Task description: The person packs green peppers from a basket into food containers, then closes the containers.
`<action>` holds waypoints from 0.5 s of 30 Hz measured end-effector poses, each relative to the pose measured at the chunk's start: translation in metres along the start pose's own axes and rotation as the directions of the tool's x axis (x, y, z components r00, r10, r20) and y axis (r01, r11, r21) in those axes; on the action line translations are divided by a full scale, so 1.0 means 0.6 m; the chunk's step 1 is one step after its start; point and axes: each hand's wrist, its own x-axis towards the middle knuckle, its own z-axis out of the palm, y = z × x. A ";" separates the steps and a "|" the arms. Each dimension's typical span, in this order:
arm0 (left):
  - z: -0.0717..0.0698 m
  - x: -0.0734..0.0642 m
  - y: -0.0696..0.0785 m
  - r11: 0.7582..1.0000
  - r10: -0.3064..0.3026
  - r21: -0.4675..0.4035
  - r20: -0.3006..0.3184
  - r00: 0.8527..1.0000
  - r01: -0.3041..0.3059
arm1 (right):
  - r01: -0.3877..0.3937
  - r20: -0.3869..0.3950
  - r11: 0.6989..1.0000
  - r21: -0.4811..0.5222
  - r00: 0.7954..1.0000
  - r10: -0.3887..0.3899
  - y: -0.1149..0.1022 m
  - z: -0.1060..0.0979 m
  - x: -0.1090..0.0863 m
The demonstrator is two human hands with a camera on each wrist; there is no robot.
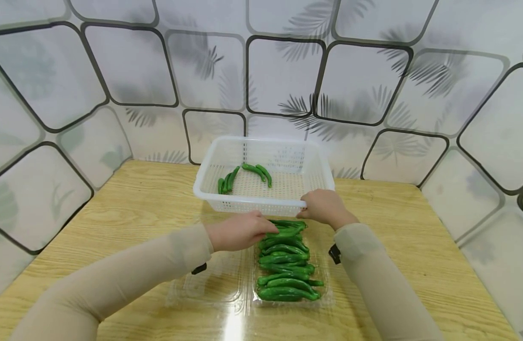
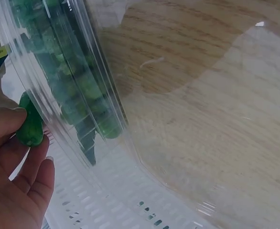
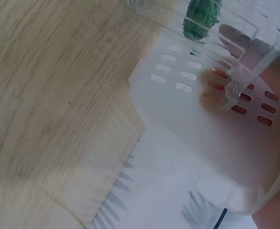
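Observation:
In the left wrist view my left hand (image 2: 13, 162) pinches a green chili pepper (image 2: 32, 121) between thumb and fingers. In the head view this hand is over the far end of a clear plastic clamshell box (image 1: 328, 289), where green peppers (image 1: 287, 260) lie crosswise in a stacked row. My right hand (image 1: 323, 206) grips the near right rim of a white perforated basket (image 1: 261, 208), just behind the box. Several loose peppers (image 1: 255, 170) lie inside the basket, toward its left and middle.
The clamshell's transparent lid (image 1: 214, 279) lies flat open to the left of the filled half. All this stands on a wooden table (image 1: 138, 222). Patterned white covering (image 1: 283, 76) rises behind the table and at both sides.

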 end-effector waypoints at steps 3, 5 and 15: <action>0.002 0.002 0.002 0.999 0.028 0.026 0.013 1.000 -0.028 | -0.002 0.001 1.000 0.001 1.000 0.002 0.000 0.000 0.000; 0.003 0.003 0.002 0.998 0.041 0.043 0.017 0.999 -0.042 | -0.001 0.001 1.000 0.000 1.000 0.001 0.000 0.001 0.000; 0.005 0.005 0.005 0.996 0.056 0.063 0.055 0.997 -0.059 | -0.004 0.002 1.000 0.006 1.000 0.004 0.001 0.000 -0.001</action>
